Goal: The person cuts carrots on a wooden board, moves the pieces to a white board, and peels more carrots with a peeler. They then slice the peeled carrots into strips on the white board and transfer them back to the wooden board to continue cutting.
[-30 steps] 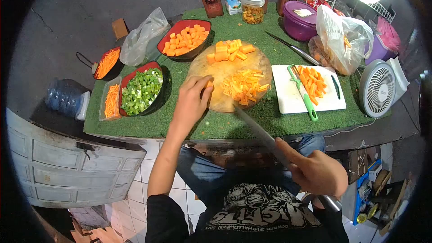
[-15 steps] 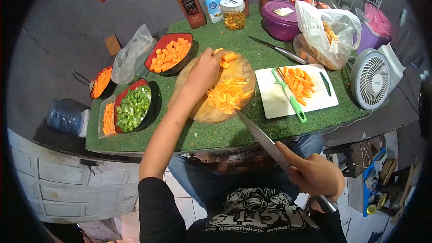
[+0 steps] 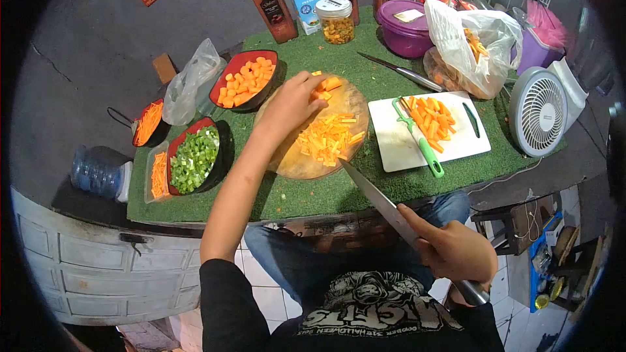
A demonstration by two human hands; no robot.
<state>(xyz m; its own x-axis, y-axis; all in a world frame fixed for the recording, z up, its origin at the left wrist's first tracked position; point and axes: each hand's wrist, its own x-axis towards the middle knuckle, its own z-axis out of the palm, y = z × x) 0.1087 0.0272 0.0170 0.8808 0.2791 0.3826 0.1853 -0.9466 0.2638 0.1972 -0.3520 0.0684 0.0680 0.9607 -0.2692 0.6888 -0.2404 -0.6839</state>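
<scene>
My left hand (image 3: 291, 105) reaches over the back of the round wooden board (image 3: 282, 161), its fingers curled around carrot pieces (image 3: 331, 84); the fingers partly hide them. Nearer to me on this board lies a heap of carrot sticks (image 3: 324, 140). In my right hand (image 3: 460, 251) is the handle of a large kitchen knife (image 3: 381, 203), index finger stretched along the spine. The blade points away from me, its tip by the near right edge of the round board, close to the sticks.
A white cutting board (image 3: 388, 150) carries carrot pieces and a green peeler (image 3: 427, 154). Leftward are a bowl of carrot chunks (image 3: 246, 83) and a bowl of chopped greens (image 3: 195, 158). Another knife (image 3: 401, 72), a plastic bag (image 3: 450, 39) and a fan (image 3: 538, 112) occupy the right side.
The fingers of my left hand have shifted slightly and bent over the carrot pieces. My right hand and the knife stay nearly still. The view has tilted a little.
</scene>
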